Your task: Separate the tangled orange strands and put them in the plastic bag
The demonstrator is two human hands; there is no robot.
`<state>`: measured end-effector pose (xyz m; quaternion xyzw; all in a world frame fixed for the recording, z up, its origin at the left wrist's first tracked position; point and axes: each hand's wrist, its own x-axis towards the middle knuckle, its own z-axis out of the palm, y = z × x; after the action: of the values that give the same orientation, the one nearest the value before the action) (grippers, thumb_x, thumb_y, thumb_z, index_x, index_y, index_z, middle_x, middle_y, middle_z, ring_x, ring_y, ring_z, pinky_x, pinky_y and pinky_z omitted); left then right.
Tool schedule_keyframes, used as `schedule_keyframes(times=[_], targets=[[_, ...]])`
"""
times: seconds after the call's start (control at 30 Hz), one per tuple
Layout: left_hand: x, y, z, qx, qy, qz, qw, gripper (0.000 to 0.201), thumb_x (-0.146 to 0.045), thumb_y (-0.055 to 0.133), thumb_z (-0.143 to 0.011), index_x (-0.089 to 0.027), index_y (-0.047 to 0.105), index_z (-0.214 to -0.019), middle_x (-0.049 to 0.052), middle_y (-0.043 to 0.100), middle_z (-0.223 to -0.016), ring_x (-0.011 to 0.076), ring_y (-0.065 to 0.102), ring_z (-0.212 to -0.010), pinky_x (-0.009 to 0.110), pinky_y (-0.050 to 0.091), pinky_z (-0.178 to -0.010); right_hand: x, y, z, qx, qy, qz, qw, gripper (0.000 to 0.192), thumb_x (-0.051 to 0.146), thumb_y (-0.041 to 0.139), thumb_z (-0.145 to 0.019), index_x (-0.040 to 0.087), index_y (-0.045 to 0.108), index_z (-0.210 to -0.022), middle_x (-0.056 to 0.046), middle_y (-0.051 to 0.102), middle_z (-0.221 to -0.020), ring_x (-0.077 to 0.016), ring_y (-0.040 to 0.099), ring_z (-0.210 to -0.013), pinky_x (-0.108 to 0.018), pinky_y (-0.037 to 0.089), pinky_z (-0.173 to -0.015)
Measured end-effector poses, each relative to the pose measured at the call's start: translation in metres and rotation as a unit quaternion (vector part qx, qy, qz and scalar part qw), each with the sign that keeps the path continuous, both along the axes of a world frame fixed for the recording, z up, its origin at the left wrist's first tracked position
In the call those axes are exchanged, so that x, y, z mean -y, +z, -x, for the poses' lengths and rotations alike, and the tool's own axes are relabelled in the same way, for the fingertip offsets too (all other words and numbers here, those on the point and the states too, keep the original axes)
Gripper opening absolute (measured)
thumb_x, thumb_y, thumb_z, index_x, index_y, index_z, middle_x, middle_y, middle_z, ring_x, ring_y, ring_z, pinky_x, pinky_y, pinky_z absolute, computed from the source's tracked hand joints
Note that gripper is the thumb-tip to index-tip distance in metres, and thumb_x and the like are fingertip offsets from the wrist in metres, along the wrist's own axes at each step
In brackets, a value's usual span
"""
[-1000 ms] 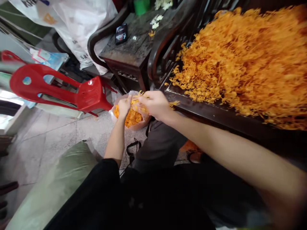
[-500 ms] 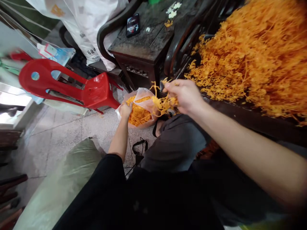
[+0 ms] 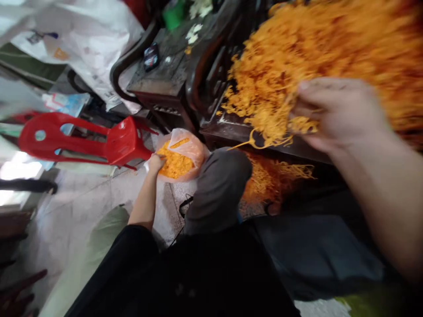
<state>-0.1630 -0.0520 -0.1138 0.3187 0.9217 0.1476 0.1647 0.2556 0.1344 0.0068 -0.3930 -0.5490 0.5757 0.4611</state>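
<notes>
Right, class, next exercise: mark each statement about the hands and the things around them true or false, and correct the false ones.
1. The left hand is at the rim of the plastic bag. True.
2. The right hand is empty. False: it holds a bunch of orange strands.
3. The plastic bag is tied shut. False: it is open, with orange pieces showing inside.
4. A phone lies on the dark wooden table. True.
5. The plastic chair is blue. False: it is red.
6. A large orange heap lies on the right side of the picture. True.
</notes>
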Motion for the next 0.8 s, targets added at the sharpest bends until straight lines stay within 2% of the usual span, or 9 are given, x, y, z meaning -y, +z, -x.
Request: schedule_keyframes(times=[0.1,0.2,0.3,0.4,0.5,0.57,0.67,0.73,0.8], targets=[[-0.018,0.034,-0.027,-0.060,-0.063,-0.039,0.996,0.014,-0.031,0.071,-0.094,-0.018,0.076,-0.100,0.008,0.078,-0.111,0.0252,0.072,-0.108,0.049,0.054,-0.110,0.003,0.002,-0.018,-0.035,-0.023,0.052,0.998,0.041,0.047,0.082,-0.086,0.023,0.056,-0.066,0.006,0.030,-0.054,-0.0084,0.022,-0.049,-0.027,0.017,-0.050],[-0.053,0.084,-0.077,-0.100,-0.140,-0.131,0.976,0.024,-0.040,0.058,-0.099,-0.027,0.077,-0.107,0.003,0.081,-0.112,0.0262,0.074,-0.106,0.047,0.056,-0.107,0.002,0.009,-0.033,-0.022,-0.014,0.029,0.999,0.039,0.046,0.075,-0.092,0.022,0.054,-0.069,0.005,0.030,-0.058,-0.0095,0.022,-0.053,-0.030,0.019,-0.054],[-0.092,0.137,-0.158,-0.022,-0.309,-0.287,0.906,0.037,-0.054,0.057,-0.101,-0.029,0.077,-0.118,0.003,0.081,-0.114,0.0238,0.076,-0.102,0.040,0.061,-0.095,-0.001,0.011,-0.044,0.004,-0.027,0.021,0.999,0.038,0.046,0.069,-0.096,0.022,0.052,-0.072,0.004,0.032,-0.061,-0.0115,0.026,-0.057,-0.031,0.022,-0.058],[-0.131,0.170,-0.237,0.100,-0.501,-0.246,0.824,0.059,-0.059,0.075,-0.090,-0.027,0.069,-0.139,0.011,0.076,-0.130,0.0267,0.075,-0.109,0.037,0.061,-0.088,-0.004,0.007,-0.047,-0.048,-0.025,0.026,0.998,0.037,0.046,0.071,-0.094,0.022,0.053,-0.072,0.004,0.033,-0.061,-0.0113,0.026,-0.057,-0.031,0.020,-0.058],[-0.169,0.175,-0.280,0.162,-0.582,-0.213,0.768,0.074,-0.058,0.086,-0.080,-0.022,0.066,-0.142,0.014,0.074,-0.134,0.0272,0.075,-0.106,0.034,0.060,-0.084,-0.008,0.002,-0.047,-0.116,-0.018,0.005,0.993,0.041,0.051,0.078,-0.087,0.021,0.056,-0.071,0.005,0.036,-0.059,-0.0101,0.027,-0.057,-0.029,0.018,-0.056],[-0.189,0.170,-0.289,0.171,-0.580,-0.233,0.762,0.057,-0.056,0.083,-0.085,-0.019,0.074,-0.127,0.011,0.078,-0.119,0.0231,0.074,-0.099,0.030,0.057,-0.082,-0.011,0.000,-0.048,-0.129,-0.031,-0.016,0.991,0.043,0.054,0.081,-0.083,0.020,0.058,-0.071,0.005,0.038,-0.059,-0.0094,0.028,-0.056,-0.029,0.017,-0.055],[-0.209,0.157,-0.283,0.202,-0.520,-0.294,0.776,0.039,-0.055,0.079,-0.089,-0.016,0.080,-0.094,0.006,0.078,-0.090,0.0165,0.069,-0.082,0.026,0.052,-0.073,-0.013,-0.002,-0.052,-0.118,-0.054,-0.018,0.991,0.043,0.056,0.082,-0.083,0.019,0.062,-0.074,0.006,0.038,-0.058,-0.0088,0.027,-0.055,-0.029,0.016,-0.053],[-0.216,0.149,-0.275,0.263,-0.439,-0.366,0.777,0.039,-0.056,0.079,-0.088,-0.017,0.079,-0.089,0.005,0.077,-0.087,0.0146,0.067,-0.079,0.024,0.049,-0.068,-0.014,-0.004,-0.057,-0.113,-0.068,-0.004,0.991,0.044,0.057,0.082,-0.084,0.019,0.062,-0.075,0.005,0.039,-0.059,-0.0085,0.027,-0.055,-0.029,0.015,-0.052],[-0.217,0.141,-0.271,0.337,-0.354,-0.429,0.760,0.038,-0.056,0.082,-0.086,-0.019,0.080,-0.092,0.005,0.077,-0.089,0.0117,0.065,-0.074,0.022,0.046,-0.062,-0.013,-0.004,-0.060,-0.106,-0.074,0.016,0.991,0.043,0.057,0.081,-0.086,0.019,0.062,-0.077,0.005,0.039,-0.059,-0.0085,0.027,-0.054,-0.028,0.016,-0.051]])
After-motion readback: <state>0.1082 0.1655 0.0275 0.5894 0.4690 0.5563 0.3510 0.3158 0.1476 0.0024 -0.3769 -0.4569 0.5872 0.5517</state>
